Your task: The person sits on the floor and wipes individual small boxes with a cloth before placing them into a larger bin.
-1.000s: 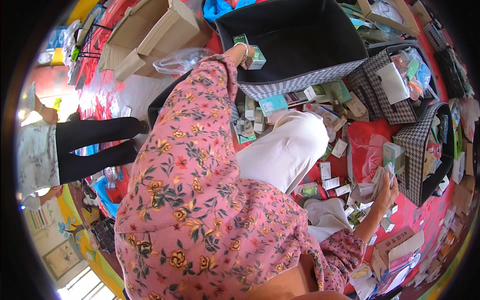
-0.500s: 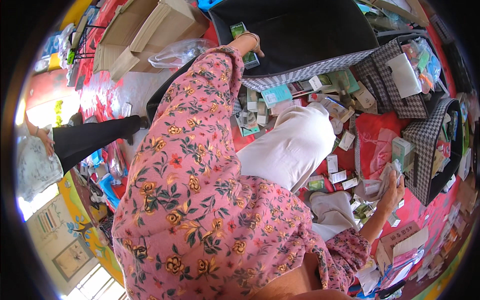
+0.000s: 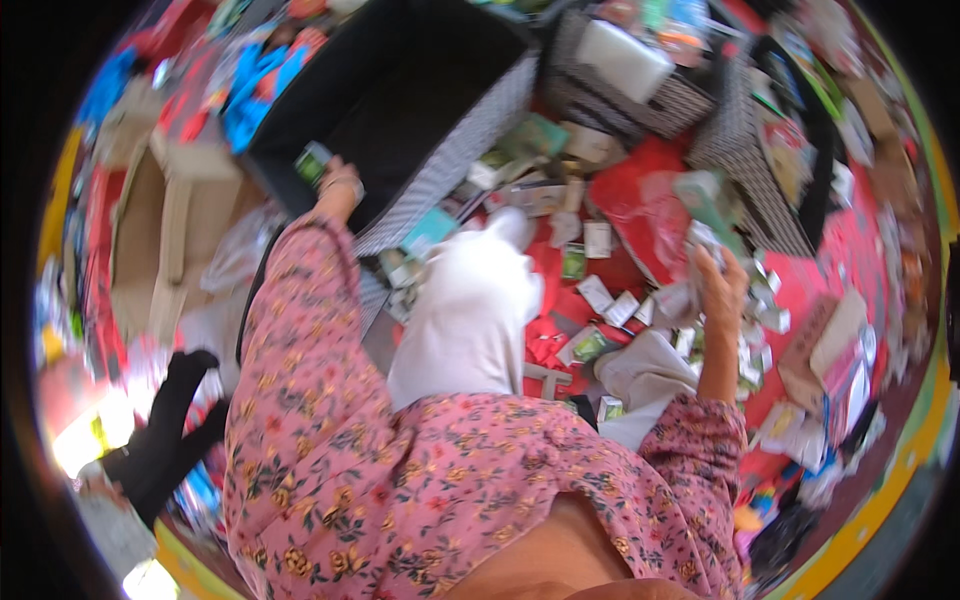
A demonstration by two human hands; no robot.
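My left hand (image 3: 338,183) reaches over the side of a large black-lined bin (image 3: 400,90) with a checked outer wall. Its fingers are closed at a small green box (image 3: 312,163), blurred by motion. On the right, my right hand (image 3: 722,282) grips a crumpled pale plastic wrap (image 3: 703,238) above a heap of small boxes. Just beyond that hand is a pale green box (image 3: 708,200). Small white boxes (image 3: 596,292) and a flat turquoise box (image 3: 428,230) lie between my knees and the bins.
Two more checked bins, one with plastic packets (image 3: 625,70) and one tilted (image 3: 765,150), stand beyond my right hand. Cardboard cartons (image 3: 175,220) and a clear bag (image 3: 240,250) are at the left. Another person's dark-clad legs (image 3: 165,440) show at lower left. A torn carton (image 3: 820,345) lies right.
The view has turned, so the bins now appear farther left. My left hand stays by the green box at the bin's side, and my right hand still grips the plastic wrap.
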